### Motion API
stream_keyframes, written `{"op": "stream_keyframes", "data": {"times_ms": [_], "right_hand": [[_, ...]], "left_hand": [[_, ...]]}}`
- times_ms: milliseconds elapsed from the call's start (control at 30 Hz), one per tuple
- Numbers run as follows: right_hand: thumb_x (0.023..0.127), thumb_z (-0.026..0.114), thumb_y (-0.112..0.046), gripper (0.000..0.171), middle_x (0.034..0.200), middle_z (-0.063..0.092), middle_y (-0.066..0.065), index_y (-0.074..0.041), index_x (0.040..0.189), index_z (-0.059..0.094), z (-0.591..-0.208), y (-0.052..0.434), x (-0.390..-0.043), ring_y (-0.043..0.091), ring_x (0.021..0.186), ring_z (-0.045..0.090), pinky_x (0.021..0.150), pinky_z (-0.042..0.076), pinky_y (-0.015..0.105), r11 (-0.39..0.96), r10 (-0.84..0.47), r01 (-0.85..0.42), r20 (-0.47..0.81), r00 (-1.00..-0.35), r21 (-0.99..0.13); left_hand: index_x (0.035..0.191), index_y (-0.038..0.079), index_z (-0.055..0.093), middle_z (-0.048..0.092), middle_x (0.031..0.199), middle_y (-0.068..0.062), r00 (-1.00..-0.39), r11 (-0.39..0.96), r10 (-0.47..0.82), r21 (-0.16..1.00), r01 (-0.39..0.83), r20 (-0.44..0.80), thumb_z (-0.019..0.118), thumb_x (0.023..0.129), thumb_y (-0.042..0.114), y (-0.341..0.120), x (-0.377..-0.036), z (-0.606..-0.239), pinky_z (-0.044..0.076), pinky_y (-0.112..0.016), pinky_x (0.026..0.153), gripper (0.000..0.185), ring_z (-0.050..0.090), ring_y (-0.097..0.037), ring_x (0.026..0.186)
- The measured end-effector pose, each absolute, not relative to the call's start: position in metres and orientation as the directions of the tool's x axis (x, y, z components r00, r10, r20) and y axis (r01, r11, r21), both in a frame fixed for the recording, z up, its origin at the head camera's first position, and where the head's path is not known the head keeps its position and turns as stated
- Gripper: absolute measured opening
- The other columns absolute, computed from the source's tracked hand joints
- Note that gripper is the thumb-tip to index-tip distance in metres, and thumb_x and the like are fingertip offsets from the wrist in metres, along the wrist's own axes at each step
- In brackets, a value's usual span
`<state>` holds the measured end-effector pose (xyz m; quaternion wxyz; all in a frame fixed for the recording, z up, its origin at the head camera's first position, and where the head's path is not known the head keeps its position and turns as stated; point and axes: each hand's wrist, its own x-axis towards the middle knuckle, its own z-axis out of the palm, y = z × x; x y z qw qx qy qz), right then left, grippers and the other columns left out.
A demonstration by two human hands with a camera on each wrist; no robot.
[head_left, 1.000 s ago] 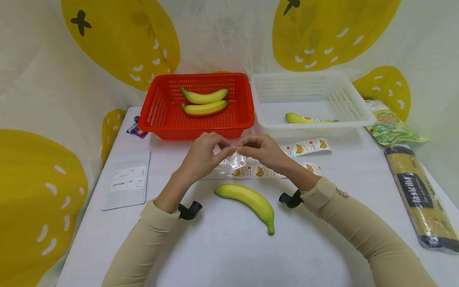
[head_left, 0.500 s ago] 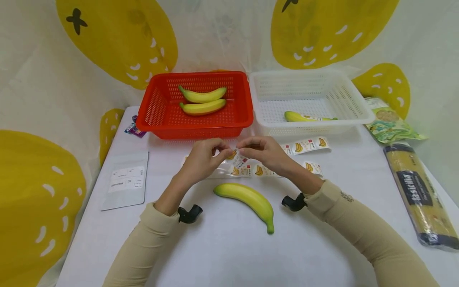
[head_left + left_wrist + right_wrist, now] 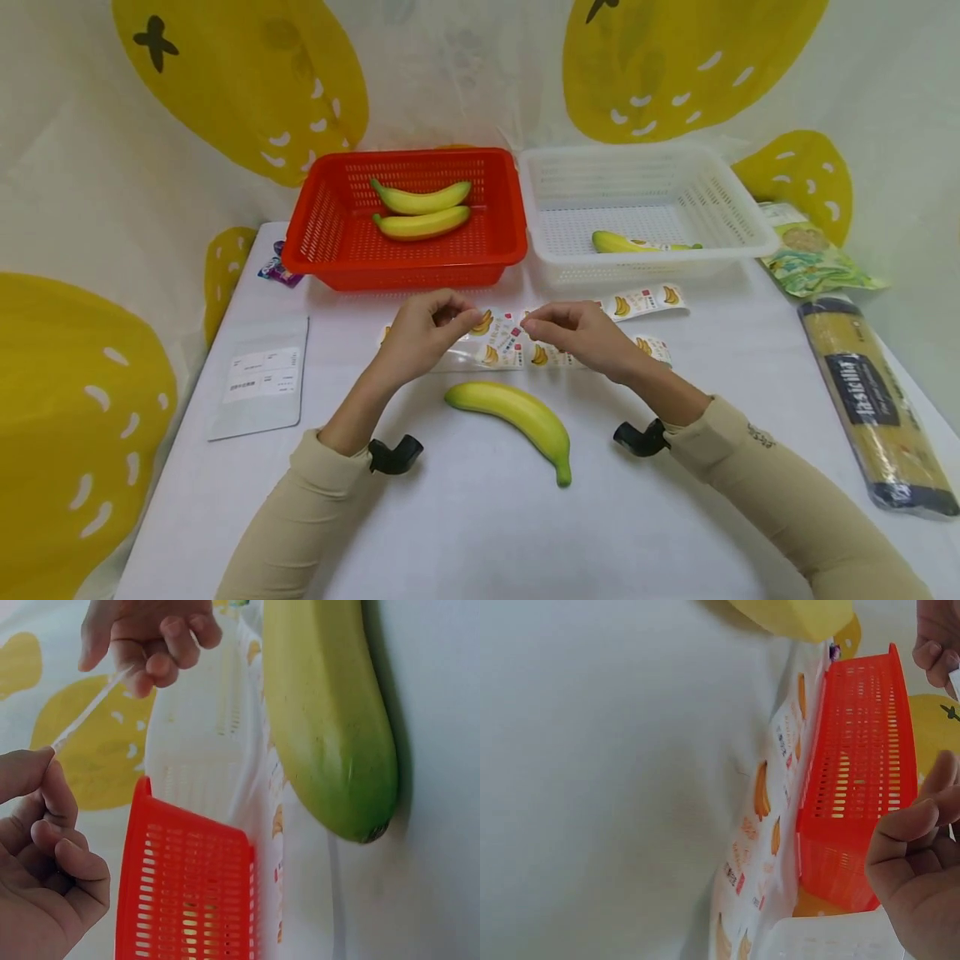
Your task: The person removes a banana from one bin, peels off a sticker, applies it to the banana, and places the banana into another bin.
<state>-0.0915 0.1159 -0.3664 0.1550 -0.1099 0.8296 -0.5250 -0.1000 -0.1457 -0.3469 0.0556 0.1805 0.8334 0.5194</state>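
Both hands hold one banana sticker strip [image 3: 498,323] just above the table. My left hand [image 3: 467,317] pinches its left end and my right hand [image 3: 529,326] pinches its right end. In the left wrist view the strip [image 3: 88,711] runs edge-on from my left hand [image 3: 46,756] up to my right hand [image 3: 147,669]. More sticker sheets [image 3: 547,357] lie flat under the hands. A loose yellow-green banana [image 3: 516,413] lies on the table in front of them, large in the left wrist view [image 3: 330,720].
The red basket [image 3: 330,225] at the back holds two bananas [image 3: 422,210]. Beside it, the white basket [image 3: 720,208] holds one banana [image 3: 626,243]. A white pouch [image 3: 258,387] lies at the left. A pasta packet [image 3: 870,400] and a green bag [image 3: 813,262] lie at the right.
The hands have drawn apart, the right one moving right and slightly down, so the sticker strip now spans a wider gap between them. The banana has not moved.
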Motion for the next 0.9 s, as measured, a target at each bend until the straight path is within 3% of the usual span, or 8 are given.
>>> {"op": "stream_keyframes", "data": {"times_ms": [167, 367, 600, 733, 900], "right_hand": [[0.099, 0.067, -0.028, 0.028, 0.100, 0.067, 0.021, -0.003, 0.108, 0.074, -0.368, 0.115, -0.080, 0.028, 0.093, 0.060, 0.083, 0.053, 0.037, 0.425, -0.403, -0.037, -0.153, -0.902, -0.904], [0.096, 0.071, -0.029, 0.028, 0.086, 0.062, 0.020, -0.001, 0.094, 0.070, -0.369, 0.112, -0.070, 0.017, 0.080, 0.054, 0.071, 0.046, 0.027, 0.424, -0.398, -0.034, -0.152, -0.905, -0.905], [0.098, 0.068, -0.028, 0.028, 0.082, 0.057, 0.022, -0.001, 0.090, 0.068, -0.371, 0.114, -0.057, 0.015, 0.075, 0.050, 0.065, 0.040, 0.024, 0.421, -0.419, -0.056, -0.139, -0.898, -0.906], [0.098, 0.068, -0.027, 0.027, 0.076, 0.055, 0.011, -0.002, 0.087, 0.067, -0.375, 0.114, -0.048, 0.015, 0.072, 0.048, 0.062, 0.037, 0.023, 0.448, -0.436, -0.074, -0.146, -0.888, -0.891], [0.095, 0.071, -0.029, 0.022, 0.070, 0.050, -0.002, -0.012, 0.081, 0.066, -0.380, 0.111, -0.035, 0.013, 0.067, 0.045, 0.057, 0.034, 0.023, 0.547, -0.431, -0.115, -0.161, -0.888, -0.829]], "left_hand": [[0.096, 0.004, 0.073, 0.067, 0.082, -0.009, -0.916, 0.308, 0.389, 0.924, 0.229, 0.097, 0.073, 0.095, 0.019, -0.142, -0.097, -0.350, 0.037, -0.021, 0.059, 0.015, 0.048, -0.015, 0.069], [0.096, 0.006, 0.073, 0.060, 0.076, -0.002, -0.900, 0.277, 0.431, 0.939, 0.206, 0.070, 0.072, 0.095, 0.018, -0.138, -0.093, -0.352, 0.035, -0.021, 0.057, 0.012, 0.046, -0.015, 0.067], [0.097, 0.005, 0.074, 0.060, 0.075, -0.001, -0.898, 0.302, 0.440, 0.942, 0.144, -0.003, 0.076, 0.092, 0.019, -0.138, -0.087, -0.360, 0.037, -0.020, 0.058, 0.015, 0.047, -0.015, 0.068], [0.096, 0.005, 0.074, 0.059, 0.075, 0.000, -0.892, 0.361, 0.446, 0.926, 0.111, -0.067, 0.077, 0.091, 0.022, -0.140, -0.081, -0.370, 0.037, -0.020, 0.059, 0.018, 0.047, -0.014, 0.069], [0.092, 0.008, 0.074, 0.054, 0.070, 0.002, -0.881, 0.406, 0.467, 0.904, 0.133, -0.080, 0.079, 0.089, 0.023, -0.140, -0.070, -0.386, 0.035, -0.020, 0.058, 0.016, 0.044, -0.012, 0.066]]}}
